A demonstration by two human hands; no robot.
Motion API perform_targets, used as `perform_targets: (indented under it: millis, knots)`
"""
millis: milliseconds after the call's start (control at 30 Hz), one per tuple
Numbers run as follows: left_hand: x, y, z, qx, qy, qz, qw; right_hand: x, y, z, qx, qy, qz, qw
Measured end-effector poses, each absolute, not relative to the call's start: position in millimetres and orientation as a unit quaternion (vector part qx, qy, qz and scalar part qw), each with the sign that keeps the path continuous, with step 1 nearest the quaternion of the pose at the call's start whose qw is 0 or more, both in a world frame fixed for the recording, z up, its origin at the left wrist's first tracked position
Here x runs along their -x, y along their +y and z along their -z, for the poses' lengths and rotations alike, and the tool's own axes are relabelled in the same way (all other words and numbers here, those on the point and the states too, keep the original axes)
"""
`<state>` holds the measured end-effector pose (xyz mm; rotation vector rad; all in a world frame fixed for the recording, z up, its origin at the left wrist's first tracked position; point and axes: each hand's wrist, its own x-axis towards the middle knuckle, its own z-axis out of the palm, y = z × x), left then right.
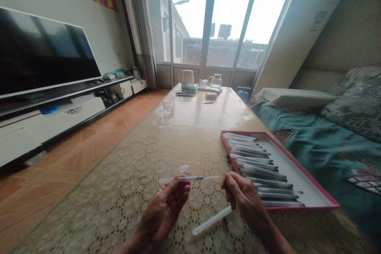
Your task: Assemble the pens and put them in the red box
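Observation:
My left hand (169, 203) pinches a thin pen refill (190, 178) that lies level above the table, its tip pointing right. My right hand (241, 194) is closed on a clear white pen barrel (212, 220), which slants down to the left under the hand. The two hands are close together, a few centimetres apart. A small clear cap (183, 168) lies on the table just beyond the refill. To the right of my right hand a red-rimmed white tray (309, 184) holds several pens (258, 164) laid in a row.
The long table (166, 139) has a patterned lace cover. At its far end stand a kettle (186, 77), a glass jug (216, 81), a drinking glass (168, 106) and small items. A television (41, 51) is at the left, a sofa (324, 143) with cushions at the right.

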<state>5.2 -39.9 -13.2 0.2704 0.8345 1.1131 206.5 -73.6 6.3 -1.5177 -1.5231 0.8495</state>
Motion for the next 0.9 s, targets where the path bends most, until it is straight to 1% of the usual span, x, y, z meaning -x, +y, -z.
perform_targets:
  millis: [100,167,200,267,433,500,600,700,800,900]
  knots:
    - [1,-32,7,-0.071,0.374,-0.545,0.747,-224,-78,-17,0.620,-0.690,-0.287,0.241]
    - [3,-31,7,-0.069,0.367,-0.552,0.746,-228,-84,-20,0.628,-0.715,-0.265,0.156]
    - [3,-31,8,-0.075,0.369,-0.552,0.744,-228,-88,-19,0.635,-0.717,-0.258,0.128]
    - [2,-33,11,-0.093,0.384,-0.553,0.733,-225,-93,-15,0.648,-0.715,-0.244,0.099]
    - [0,-38,13,-0.160,0.409,-0.546,0.714,-218,-93,1,0.659,-0.715,-0.213,0.094]
    - [-1,-38,13,-0.180,0.414,-0.535,0.714,-219,-92,6,0.651,-0.722,-0.212,0.101]
    - [-1,-36,16,-0.200,0.415,-0.525,0.716,-220,-90,8,0.643,-0.728,-0.195,0.134]
    - [-1,-36,19,-0.211,0.410,-0.523,0.717,-219,-85,0,0.639,-0.709,-0.220,0.203]
    - [-1,-39,20,-0.215,0.398,-0.516,0.727,-210,-77,-8,0.612,-0.638,-0.336,0.323]
    - [-3,-42,20,-0.220,0.386,-0.501,0.743,-194,-72,-8,0.544,-0.541,-0.467,0.440]
